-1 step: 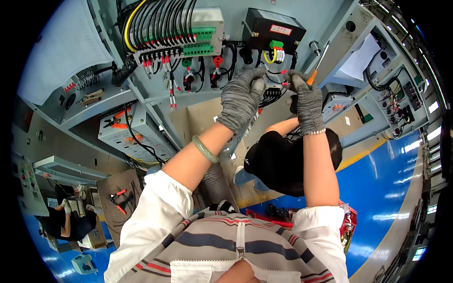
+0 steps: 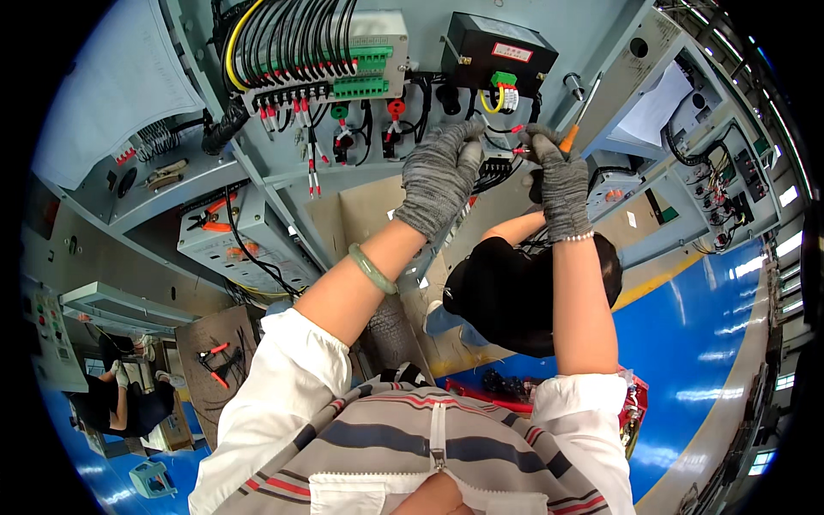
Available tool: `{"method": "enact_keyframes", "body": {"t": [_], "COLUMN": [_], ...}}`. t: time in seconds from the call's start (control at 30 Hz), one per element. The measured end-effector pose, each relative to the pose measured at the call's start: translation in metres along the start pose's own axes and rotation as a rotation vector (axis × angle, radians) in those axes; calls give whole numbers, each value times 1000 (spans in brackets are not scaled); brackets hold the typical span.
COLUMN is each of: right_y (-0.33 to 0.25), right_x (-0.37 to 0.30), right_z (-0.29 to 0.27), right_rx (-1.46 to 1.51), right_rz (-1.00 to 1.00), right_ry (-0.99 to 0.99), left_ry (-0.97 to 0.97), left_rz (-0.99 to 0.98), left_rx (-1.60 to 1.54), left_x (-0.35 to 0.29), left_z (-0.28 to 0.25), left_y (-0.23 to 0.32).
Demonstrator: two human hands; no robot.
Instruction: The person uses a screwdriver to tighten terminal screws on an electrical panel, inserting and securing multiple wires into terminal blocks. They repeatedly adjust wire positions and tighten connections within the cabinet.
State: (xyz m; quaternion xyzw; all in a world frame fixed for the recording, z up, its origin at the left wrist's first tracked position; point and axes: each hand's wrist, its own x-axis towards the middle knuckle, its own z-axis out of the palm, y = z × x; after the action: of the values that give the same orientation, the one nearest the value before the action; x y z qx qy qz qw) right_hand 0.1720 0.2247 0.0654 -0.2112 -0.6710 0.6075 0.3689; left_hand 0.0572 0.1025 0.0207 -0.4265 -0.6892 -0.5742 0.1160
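Observation:
My left hand (image 2: 442, 176), in a grey knitted glove, is closed, with its fingertips at a thin black wire (image 2: 500, 145) that ends in a red sleeve (image 2: 520, 151). My right hand (image 2: 560, 184), gloved the same way, closes around a screwdriver (image 2: 568, 138) with an orange handle; its shaft points up and to the right. The right fingertips are beside the sleeved wire end, and whether they touch it is hidden. Just above is a black box-shaped device (image 2: 498, 56) with a green plug (image 2: 504, 79) and a yellow wire loop.
A terminal unit (image 2: 371, 64) with many black wires is mounted at upper left. Red and green round parts (image 2: 396, 109) sit below it. A person in black (image 2: 506, 296) crouches beneath my right arm. Orange-handled pliers (image 2: 215, 219) lie at left; red-handled tools (image 2: 220, 365) lie lower.

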Motion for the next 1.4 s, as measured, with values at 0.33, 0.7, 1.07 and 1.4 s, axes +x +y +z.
{"method": "enact_keyframes", "body": {"t": [0.33, 0.7, 1.07, 1.4], "right_y": [-16, -1, 4, 5], "right_x": [32, 30, 30, 31], "right_z": [-17, -17, 6, -10], "right_rx": [-252, -11, -115, -45], "right_rz": [165, 157, 23, -38], "right_ry": [-306, -288, -323, -219], "left_ry": [-29, -66, -213, -63], "left_rz": [-37, -204, -238, -77], "left_rx": [270, -221, -225, 67], "left_x": [2, 1, -35, -3], "left_z": [13, 14, -1, 8], "left_y": [4, 1, 5, 16]}}
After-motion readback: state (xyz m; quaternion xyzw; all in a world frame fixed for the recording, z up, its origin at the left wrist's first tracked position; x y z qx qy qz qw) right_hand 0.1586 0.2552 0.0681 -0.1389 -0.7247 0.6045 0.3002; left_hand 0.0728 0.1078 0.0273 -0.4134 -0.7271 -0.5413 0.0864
